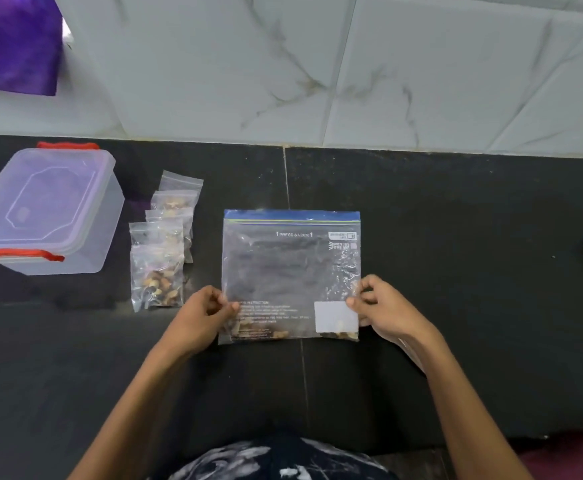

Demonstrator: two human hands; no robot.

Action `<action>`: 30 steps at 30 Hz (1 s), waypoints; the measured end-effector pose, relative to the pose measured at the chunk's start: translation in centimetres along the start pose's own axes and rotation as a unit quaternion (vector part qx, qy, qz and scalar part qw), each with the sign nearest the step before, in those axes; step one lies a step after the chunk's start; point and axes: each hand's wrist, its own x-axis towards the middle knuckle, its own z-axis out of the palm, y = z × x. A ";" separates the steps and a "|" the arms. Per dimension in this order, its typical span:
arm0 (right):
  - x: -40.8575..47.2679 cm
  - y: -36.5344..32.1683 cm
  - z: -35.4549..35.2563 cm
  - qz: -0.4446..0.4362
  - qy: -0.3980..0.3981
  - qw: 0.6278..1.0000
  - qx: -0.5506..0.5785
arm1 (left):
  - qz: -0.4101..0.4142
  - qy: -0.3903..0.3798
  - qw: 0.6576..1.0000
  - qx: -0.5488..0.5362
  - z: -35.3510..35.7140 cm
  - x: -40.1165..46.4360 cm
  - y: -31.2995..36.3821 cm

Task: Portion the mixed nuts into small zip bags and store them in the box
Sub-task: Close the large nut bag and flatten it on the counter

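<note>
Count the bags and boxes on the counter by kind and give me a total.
Small zip bags: 4, overlapping in a row, so the count is approximate
Large zip bag: 1, held by left hand and right hand
Plastic box with lid on: 1
Total: 6

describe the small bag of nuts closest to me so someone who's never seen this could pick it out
On the dark counter, between the lidded plastic box and the big zip bag, small bags lie in an overlapping row. The small bag meant is the nearest, just beyond the left hand. It lies on top, its nuts fully visible.
</note>
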 end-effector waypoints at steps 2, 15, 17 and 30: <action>-0.4 0.1 0.3 -0.030 0.050 0.995 -0.084 | 0.038 0.072 0.995 0.063 -0.1 -0.8 -0.2; -3.2 1.3 1.5 -0.215 0.013 0.848 -0.484 | 0.430 -0.006 0.780 0.456 -3.2 -0.5 -4.9; -2.7 0.6 1.1 -0.199 0.012 0.871 -0.449 | 0.417 0.007 0.802 0.428 -3.2 -0.2 -4.6; -0.9 0.7 2.9 -0.332 0.075 0.848 -0.406 | 0.396 0.102 0.807 0.427 2.0 -0.1 -0.9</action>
